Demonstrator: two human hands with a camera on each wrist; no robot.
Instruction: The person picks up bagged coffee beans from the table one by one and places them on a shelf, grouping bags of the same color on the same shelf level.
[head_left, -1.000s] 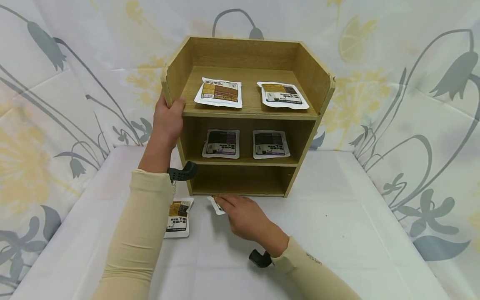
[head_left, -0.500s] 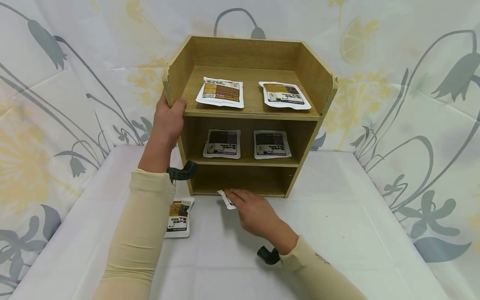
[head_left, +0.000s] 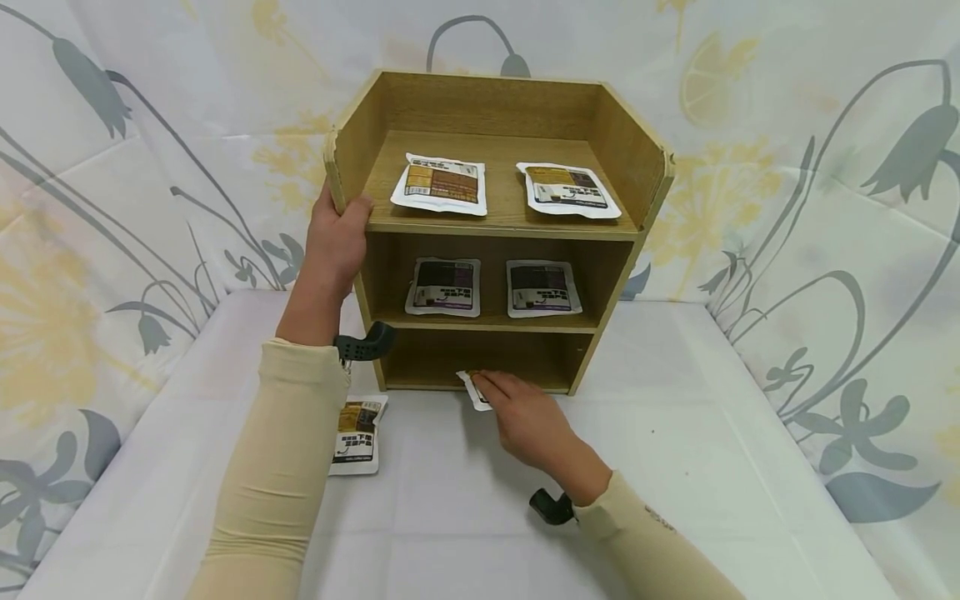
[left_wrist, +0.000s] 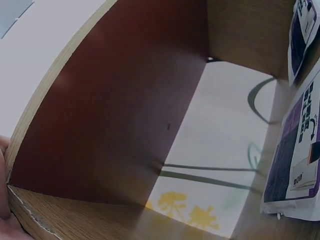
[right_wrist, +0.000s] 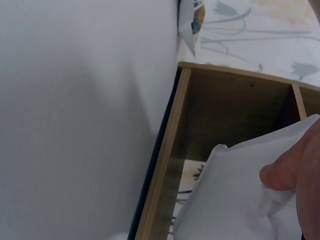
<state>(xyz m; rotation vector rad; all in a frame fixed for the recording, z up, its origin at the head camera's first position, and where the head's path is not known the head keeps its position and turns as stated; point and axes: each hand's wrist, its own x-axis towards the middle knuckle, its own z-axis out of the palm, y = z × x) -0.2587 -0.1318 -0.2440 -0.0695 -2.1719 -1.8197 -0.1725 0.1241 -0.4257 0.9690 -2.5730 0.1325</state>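
Observation:
A wooden shelf [head_left: 491, 232] with three levels stands on the white-covered table. My left hand [head_left: 335, 246] grips its left side panel near the top board, thumb in front; the other fingers are hidden behind the panel. My right hand [head_left: 531, 421] pinches a white-edged food pouch [head_left: 477, 393] at the front of the bottom compartment. In the right wrist view, the thumb presses on the pouch's plain white back [right_wrist: 235, 192], tilted before the compartment opening. Another pouch [head_left: 357, 437] lies on the table beside my left forearm, partly covered by it.
Two yellow-brown pouches [head_left: 442, 185] lie on the top board. Two purple-black pouches [head_left: 444, 287] rest on the middle board. A flower-patterned cloth [head_left: 795, 192] hangs behind and around the table [head_left: 675, 467].
My right hand has moved right and slightly forward with the pouch, towards the bottom compartment. The left hand has kept its grip on the shelf's side.

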